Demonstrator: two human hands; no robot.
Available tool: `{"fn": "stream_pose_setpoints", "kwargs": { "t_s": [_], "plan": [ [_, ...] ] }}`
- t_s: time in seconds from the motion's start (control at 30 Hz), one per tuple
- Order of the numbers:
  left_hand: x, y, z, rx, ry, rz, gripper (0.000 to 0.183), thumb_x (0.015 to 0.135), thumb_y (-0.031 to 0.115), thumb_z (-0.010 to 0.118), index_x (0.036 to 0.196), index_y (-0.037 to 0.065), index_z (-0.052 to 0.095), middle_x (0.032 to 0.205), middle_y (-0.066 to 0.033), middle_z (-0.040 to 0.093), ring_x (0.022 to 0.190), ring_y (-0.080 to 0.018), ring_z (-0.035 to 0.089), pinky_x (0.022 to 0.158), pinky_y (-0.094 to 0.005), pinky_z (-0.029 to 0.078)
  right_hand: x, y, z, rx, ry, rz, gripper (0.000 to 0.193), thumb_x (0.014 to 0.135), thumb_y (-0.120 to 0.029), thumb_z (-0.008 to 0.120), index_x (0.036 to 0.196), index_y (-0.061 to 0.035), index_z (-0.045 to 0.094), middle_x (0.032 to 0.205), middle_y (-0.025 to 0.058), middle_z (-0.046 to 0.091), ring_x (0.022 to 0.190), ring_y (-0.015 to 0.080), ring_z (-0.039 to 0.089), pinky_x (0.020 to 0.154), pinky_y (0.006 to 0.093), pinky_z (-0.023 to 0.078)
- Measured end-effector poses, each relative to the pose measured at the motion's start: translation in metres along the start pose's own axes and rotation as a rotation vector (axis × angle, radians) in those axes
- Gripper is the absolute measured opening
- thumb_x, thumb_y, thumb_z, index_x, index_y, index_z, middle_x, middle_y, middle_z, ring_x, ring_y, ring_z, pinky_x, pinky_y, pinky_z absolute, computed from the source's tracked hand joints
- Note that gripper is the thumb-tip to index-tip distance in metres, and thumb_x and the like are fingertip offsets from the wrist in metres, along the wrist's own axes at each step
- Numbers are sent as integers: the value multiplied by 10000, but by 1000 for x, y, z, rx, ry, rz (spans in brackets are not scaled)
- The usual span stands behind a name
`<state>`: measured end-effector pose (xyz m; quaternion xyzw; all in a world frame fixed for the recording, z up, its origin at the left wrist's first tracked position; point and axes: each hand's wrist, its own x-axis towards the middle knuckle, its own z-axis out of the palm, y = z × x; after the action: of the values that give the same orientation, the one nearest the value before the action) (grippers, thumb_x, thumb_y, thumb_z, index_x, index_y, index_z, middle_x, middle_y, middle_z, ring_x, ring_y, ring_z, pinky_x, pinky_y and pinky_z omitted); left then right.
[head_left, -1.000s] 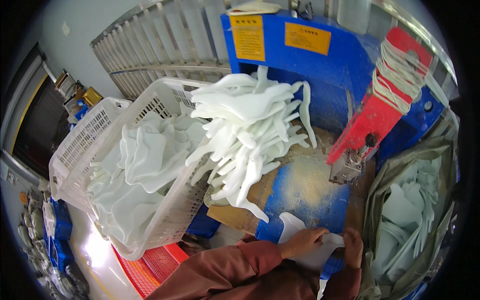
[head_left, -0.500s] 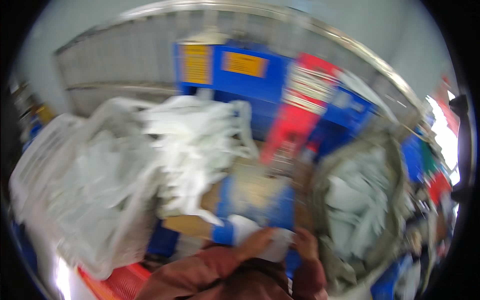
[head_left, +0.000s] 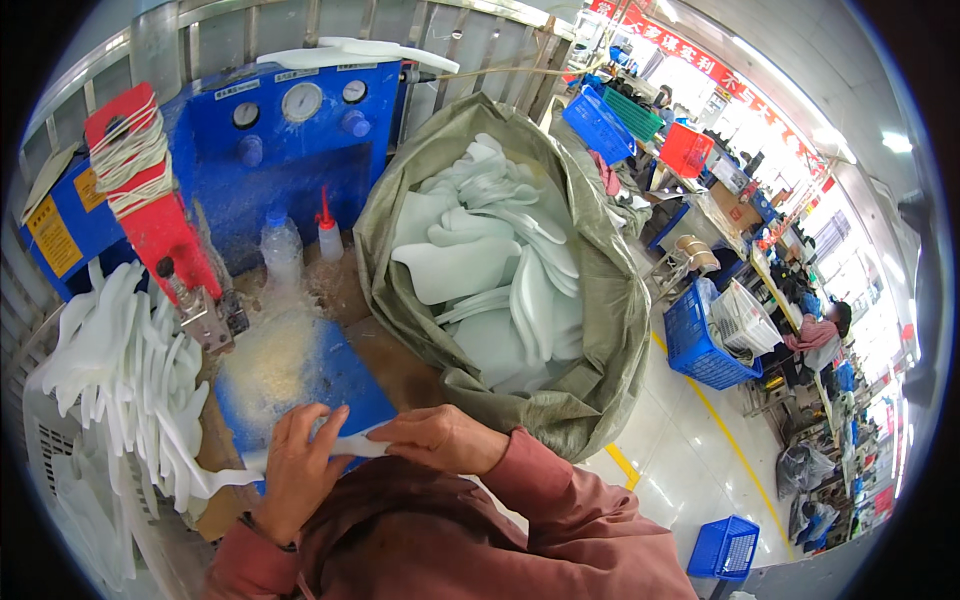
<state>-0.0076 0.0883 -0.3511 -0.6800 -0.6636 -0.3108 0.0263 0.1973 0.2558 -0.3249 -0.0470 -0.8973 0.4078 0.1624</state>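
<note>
Close to my body, over the near edge of a blue pad (head_left: 350, 375), I hold a thin white foam sheet piece (head_left: 362, 446). My left hand (head_left: 298, 462) grips its left side, thumb and fingers bent round it. At its right end my right hand (head_left: 440, 438) pinches it. Yellowish dust coats the blue pad just beyond. On the left lies a pile of similar white foam pieces (head_left: 135, 370), stacked on edge. To the right, an olive-green sack (head_left: 610, 330) stands wide open, with many curved white pieces (head_left: 455, 265) inside.
Beyond the pad, a red machine arm (head_left: 170, 220) wound with cord reaches toward it from a blue machine (head_left: 290, 130) with gauges. A clear bottle (head_left: 282, 255) and a red-nozzled bottle (head_left: 329, 235) stand there. Blue crates (head_left: 705, 345) and distant workers are at the right.
My view has swung to the right, bringing the sack to the middle and the workshop into sight. Both hands stay on a white foam piece near the blue pad.
</note>
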Motion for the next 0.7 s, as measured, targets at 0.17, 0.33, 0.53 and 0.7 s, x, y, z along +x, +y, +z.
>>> {"fn": "stream_pose_setpoints", "kwargs": {
  "t_s": [0.17, 0.33, 0.53, 0.7],
  "plan": [
    [6, -8, -19, -305, -406, -52, 544, 853, 166, 814, 1343, 10, 640, 1110, -222, 738, 996, -418, 713, 865, -446, 590, 6, -19, -21, 52, -130, -156, 325, 978, -85, 707, 1298, -31, 702, 1134, 197, 737, 1000, 373, 728, 873, 417, 598],
    [-4, -12, -46, -333, -488, -185, 394, 849, 162, 798, 1198, 0, 715, 990, -207, 754, 894, -402, 735, 805, -445, 598, 30, -27, -22, 146, -170, -196, 330, 972, -86, 702, 1292, -9, 685, 1120, 204, 732, 997, 388, 719, 860, 453, 581],
    [-95, -34, -124, 120, -259, -476, 396, 835, 55, 763, 1225, 8, 715, 962, -220, 755, 856, -408, 747, 784, -478, 593, 71, 45, -49, -80, -82, -335, 331, 961, -186, 704, 1258, -42, 683, 1276, 195, 688, 1175, 366, 672, 992, 443, 556],
    [-229, -106, -246, 422, 114, -1186, 759, 900, 107, 776, 1573, 26, 435, 1376, -222, 653, 1193, -328, 633, 1060, -469, 494, 109, 169, -111, -597, 326, 217, 468, 897, -105, 701, 1354, -32, 638, 1298, 225, 666, 1206, 419, 632, 1044, 464, 522]
  ]
}}
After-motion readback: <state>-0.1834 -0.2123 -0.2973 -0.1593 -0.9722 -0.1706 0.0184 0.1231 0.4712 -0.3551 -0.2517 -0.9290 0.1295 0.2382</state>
